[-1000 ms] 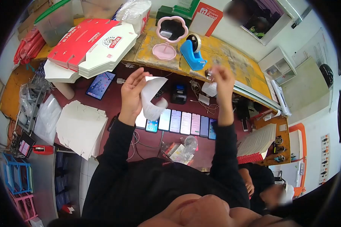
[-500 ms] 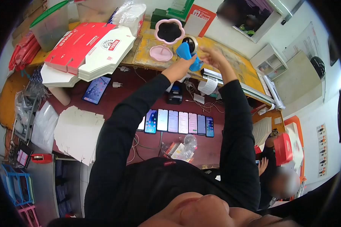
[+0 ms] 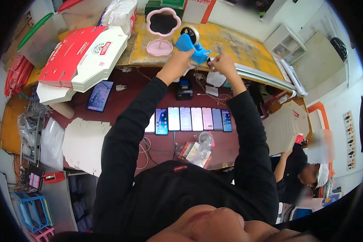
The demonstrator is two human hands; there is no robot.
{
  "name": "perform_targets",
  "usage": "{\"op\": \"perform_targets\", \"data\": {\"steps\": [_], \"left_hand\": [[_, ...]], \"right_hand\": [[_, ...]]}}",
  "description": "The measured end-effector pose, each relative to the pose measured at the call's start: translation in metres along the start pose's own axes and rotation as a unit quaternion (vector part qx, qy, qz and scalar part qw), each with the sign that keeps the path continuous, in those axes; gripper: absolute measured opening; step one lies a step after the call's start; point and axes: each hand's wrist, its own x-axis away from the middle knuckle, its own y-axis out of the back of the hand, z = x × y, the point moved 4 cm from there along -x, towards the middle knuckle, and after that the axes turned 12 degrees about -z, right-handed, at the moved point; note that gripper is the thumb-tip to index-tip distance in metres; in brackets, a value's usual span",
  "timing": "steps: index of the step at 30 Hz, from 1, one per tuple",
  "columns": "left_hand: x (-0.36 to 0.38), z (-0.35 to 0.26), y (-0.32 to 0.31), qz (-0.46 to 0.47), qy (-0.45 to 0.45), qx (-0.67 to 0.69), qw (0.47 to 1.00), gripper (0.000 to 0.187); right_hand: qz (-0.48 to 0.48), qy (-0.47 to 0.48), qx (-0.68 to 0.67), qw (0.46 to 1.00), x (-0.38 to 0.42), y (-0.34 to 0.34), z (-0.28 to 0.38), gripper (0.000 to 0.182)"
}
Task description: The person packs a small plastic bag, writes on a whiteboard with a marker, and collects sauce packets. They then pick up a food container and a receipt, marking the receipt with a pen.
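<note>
My left hand (image 3: 176, 64) rests against the glossy blue plastic tape dispenser (image 3: 191, 45) on the scuffed yellow counter (image 3: 238, 44); I cannot tell whether its fingers close. My right hand (image 3: 222, 64) pinches something small and white just beside the dispenser, too tiny to identify. Below, 7 flat phones (image 3: 189, 119) lie in a row.

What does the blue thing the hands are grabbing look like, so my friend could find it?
Find the yellow shelf behind the dark red desk. The tape dispenser stands there right of a pink flower-shaped mirror, beside the left hand. It is the only bright blue thing there.
</note>
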Motion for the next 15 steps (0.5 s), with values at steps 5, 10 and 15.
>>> {"op": "perform_targets", "data": {"steps": [5,10,15], "left_hand": [[0.044,-0.04,0.04,-0.022,0.173,0.589,0.789,0.064],[0.072,-0.081,-0.009,0.106,0.028,0.962,0.249,0.072],[0.1,-0.129,-0.09,0.075,0.106,0.924,0.36,0.067]], "right_hand": [[0.044,-0.062,-0.333,0.94,0.063,0.035,0.005,0.028],[-0.045,-0.032,-0.548,0.835,0.164,0.052,0.021,0.061],[-0.2,-0.149,-0.585,0.772,0.244,0.022,-0.006,0.075]]}}
